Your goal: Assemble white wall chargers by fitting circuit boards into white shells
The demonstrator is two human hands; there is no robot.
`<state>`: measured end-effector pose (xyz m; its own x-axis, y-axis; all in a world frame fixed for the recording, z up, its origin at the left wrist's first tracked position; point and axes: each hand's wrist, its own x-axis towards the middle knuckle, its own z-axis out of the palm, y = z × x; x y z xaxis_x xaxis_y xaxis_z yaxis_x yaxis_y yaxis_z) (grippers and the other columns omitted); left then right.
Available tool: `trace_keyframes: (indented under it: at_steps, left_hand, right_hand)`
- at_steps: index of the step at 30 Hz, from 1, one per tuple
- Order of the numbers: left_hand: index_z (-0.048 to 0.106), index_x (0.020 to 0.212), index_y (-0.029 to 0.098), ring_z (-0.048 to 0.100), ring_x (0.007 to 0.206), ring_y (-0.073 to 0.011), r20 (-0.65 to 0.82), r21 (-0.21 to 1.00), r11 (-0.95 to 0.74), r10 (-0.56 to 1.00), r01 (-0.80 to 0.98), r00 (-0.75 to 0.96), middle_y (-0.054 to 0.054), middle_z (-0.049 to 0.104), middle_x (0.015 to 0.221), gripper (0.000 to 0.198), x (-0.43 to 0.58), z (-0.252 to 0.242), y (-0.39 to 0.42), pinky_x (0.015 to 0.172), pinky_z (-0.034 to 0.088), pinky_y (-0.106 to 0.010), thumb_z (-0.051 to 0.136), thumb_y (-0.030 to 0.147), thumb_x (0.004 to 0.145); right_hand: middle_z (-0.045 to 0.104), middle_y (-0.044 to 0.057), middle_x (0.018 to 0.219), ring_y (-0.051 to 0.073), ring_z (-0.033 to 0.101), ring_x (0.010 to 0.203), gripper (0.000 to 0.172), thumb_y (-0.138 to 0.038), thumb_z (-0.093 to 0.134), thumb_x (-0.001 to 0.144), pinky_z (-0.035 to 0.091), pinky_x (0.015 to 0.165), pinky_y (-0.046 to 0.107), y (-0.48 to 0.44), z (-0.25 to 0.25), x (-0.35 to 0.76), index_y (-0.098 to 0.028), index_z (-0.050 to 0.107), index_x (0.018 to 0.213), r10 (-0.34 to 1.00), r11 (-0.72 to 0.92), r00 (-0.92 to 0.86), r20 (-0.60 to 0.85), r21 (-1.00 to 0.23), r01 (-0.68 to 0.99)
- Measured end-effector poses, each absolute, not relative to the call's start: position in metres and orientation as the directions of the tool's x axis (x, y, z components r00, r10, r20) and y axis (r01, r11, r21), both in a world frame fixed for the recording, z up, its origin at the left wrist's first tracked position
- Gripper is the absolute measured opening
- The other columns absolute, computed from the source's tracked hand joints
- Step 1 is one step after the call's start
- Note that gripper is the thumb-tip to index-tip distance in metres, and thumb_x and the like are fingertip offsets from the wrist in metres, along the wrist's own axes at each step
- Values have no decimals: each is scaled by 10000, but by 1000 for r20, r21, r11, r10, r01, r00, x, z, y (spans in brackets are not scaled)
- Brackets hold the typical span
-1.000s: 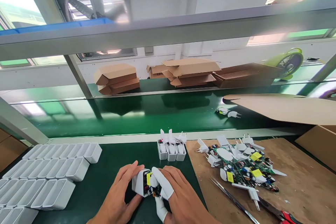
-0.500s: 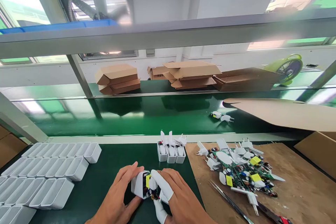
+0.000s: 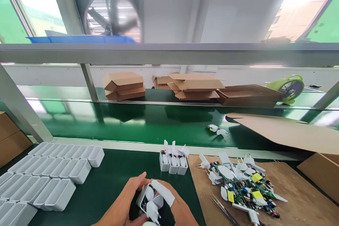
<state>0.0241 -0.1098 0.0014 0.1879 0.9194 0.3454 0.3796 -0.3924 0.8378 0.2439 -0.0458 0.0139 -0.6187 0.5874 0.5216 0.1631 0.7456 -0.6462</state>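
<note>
Both hands work together over the green bench at the bottom centre. My left hand [image 3: 123, 203] grips a white plastic charger housing [image 3: 142, 197] from its left side. A white round-topped part sits in the housing's opening, and a white two-pin plug [image 3: 153, 211] hangs at its front. My right hand [image 3: 176, 203] closes round the far and right side, its index finger in a white covering lying over the top edge. The board inside is mostly hidden. Just beyond the hands stand several filled white housings [image 3: 173, 164] with plug pieces sticking out.
Rows of empty white housings [image 3: 60, 192] stand at left. On a brown board [image 3: 293, 187] at right lies a pile of circuit boards with plugs [image 3: 243, 182], beside metal tweezers [image 3: 225, 210]. Behind is a green belt [image 3: 159, 127] carrying one board assembly [image 3: 217, 130].
The housing has been turned so its opening faces me. The yellow-marked board that stuck out now sits mostly inside, and the plug has come into sight. My view has tilted up.
</note>
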Motion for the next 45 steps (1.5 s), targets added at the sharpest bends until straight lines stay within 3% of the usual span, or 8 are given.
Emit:
trace_keyframes:
  at_steps: [5,10,15,21,30,36,41,45]
  left_hand:
    - [269,1625,342,686,1211,-249,266,934,-293,952,202,150,-87,642,1383,770,26,1,-108,1140,503,-427,668,246,974]
    - [298,1622,276,644,1303,-285,151,988,-151,988,21,22,-136,616,1471,729,23,13,-107,1124,503,-427,612,540,1019]
    - [515,1496,286,667,1290,-293,38,998,-37,999,45,-33,-95,717,1402,586,22,25,-108,1156,479,-459,468,658,1045]
    - [212,1664,291,505,1486,-319,196,980,-198,979,-33,-64,-153,516,1621,798,24,16,-112,1246,387,-500,551,631,1027]
    - [253,1639,373,525,1446,-343,401,882,-373,915,288,-41,-111,483,1616,657,21,8,-116,1181,458,-499,513,558,1065]
    - [357,1612,385,455,1477,-419,557,688,-524,825,502,97,-148,407,1646,808,19,17,-115,1160,467,-552,714,620,926]
    - [540,1398,304,671,1173,-284,560,673,-516,823,529,91,-115,664,1283,421,19,28,-115,1011,569,-408,626,189,1002]
    - [564,1206,263,697,893,-204,378,820,-313,925,479,-44,-57,662,1082,219,17,27,-117,804,598,-303,601,231,993]
  right_hand:
    - [744,78,1135,202,747,1008,295,-216,463,1069,615,901,291,-41,38,251,-304,646,1283,716,597,-548,434,-786,158]
    - [677,92,1394,226,688,1255,450,-130,598,956,554,1075,310,-34,45,248,-314,632,1365,513,789,-719,469,-588,179]
    - [667,123,1417,258,712,1219,510,-154,603,988,600,1009,349,-28,44,242,-314,570,1471,393,874,-857,333,-426,235]
    - [712,97,1295,226,752,1089,456,-167,602,1015,621,907,296,-25,40,236,-331,538,1435,410,870,-776,479,-461,174]
    - [726,129,1208,226,745,1010,395,-51,533,929,624,814,297,-31,26,230,-260,617,1253,374,900,-722,583,-416,131]
    - [723,127,1249,244,740,1054,417,-57,533,884,620,856,318,-40,31,236,-247,659,1233,453,849,-740,497,-493,188]
    - [727,136,1267,259,733,1098,494,-74,532,900,617,927,345,-42,28,236,-235,588,1363,469,835,-749,468,-511,203]
    - [722,130,1250,247,728,1085,379,-129,543,988,616,906,327,-42,28,236,-239,583,1348,473,826,-755,455,-528,199]
